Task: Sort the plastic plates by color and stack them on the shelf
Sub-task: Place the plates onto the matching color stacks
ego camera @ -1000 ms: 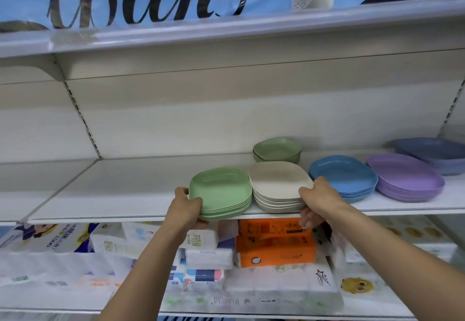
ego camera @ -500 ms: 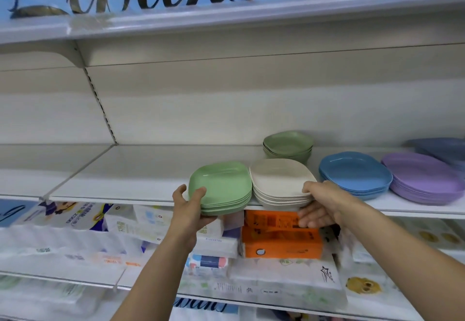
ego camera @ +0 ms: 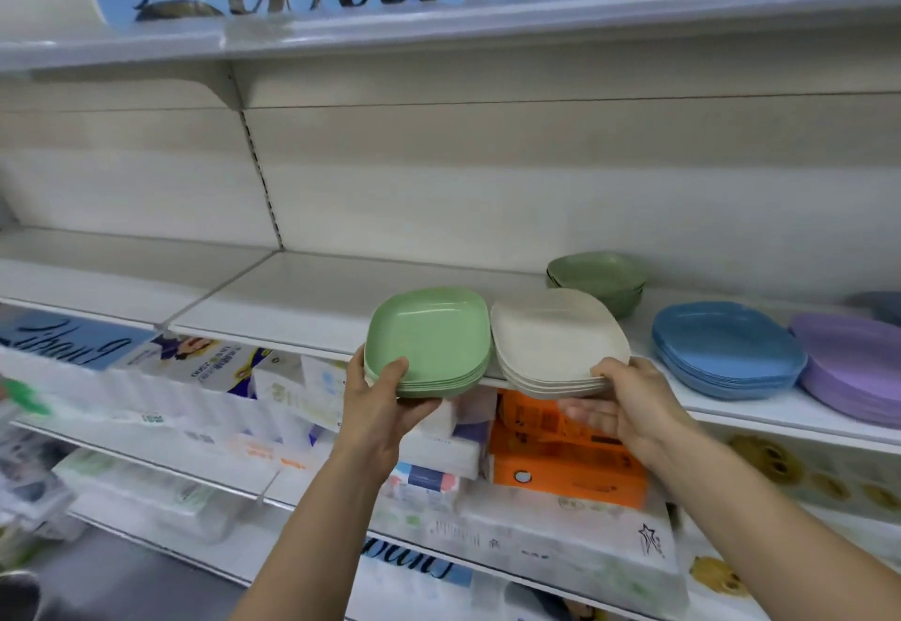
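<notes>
Left hand (ego camera: pixel 378 408) grips the green stack (ego camera: pixel 429 342) at its near rim, thumb on top and fingers curled under it. Right hand (ego camera: pixel 629 406) pinches the cream stack (ego camera: pixel 553 345) in the same way, thumb on the rim and fingers stretched below. Both stacks sit between the hands, touching side by side, and hang a little over the front edge of the shelf (ego camera: pixel 292 308). Under the right hand is an orange box (ego camera: pixel 560 455). To the right of that hand lie a blue stack (ego camera: pixel 726 352) and then a purple stack (ego camera: pixel 848 367); beyond it stand green bowls (ego camera: pixel 597 279). I judge the sorting is almost done and the step is to set these two stacks in place. The next move calls for an even push away from the hands, so that no plate slides off.
</notes>
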The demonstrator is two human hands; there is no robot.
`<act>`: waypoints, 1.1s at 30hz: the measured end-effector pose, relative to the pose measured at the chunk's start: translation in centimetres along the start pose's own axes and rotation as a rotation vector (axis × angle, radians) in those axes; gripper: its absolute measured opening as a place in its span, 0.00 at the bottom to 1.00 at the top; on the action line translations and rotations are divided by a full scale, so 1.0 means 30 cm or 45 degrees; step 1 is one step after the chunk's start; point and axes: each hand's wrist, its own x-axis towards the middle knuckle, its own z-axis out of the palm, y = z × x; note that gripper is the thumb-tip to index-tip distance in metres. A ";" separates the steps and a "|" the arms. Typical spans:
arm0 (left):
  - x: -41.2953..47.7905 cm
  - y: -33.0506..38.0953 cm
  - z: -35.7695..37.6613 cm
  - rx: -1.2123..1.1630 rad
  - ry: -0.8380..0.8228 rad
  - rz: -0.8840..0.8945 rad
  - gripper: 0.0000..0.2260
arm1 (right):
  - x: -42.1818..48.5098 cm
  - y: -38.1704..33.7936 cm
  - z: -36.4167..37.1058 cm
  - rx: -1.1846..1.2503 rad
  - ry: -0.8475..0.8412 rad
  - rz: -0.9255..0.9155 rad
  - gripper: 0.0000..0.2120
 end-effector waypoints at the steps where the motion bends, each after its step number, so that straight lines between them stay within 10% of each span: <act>1: -0.011 0.013 -0.016 -0.017 0.011 0.021 0.23 | -0.008 -0.003 0.020 0.006 -0.020 -0.027 0.15; 17: -0.068 0.421 -0.631 -0.034 0.357 0.199 0.19 | -0.078 0.140 0.735 -0.125 -0.470 -0.145 0.14; 33: 0.242 0.991 -1.456 0.115 0.358 0.164 0.19 | -0.129 0.424 1.667 -0.033 -0.427 -0.122 0.14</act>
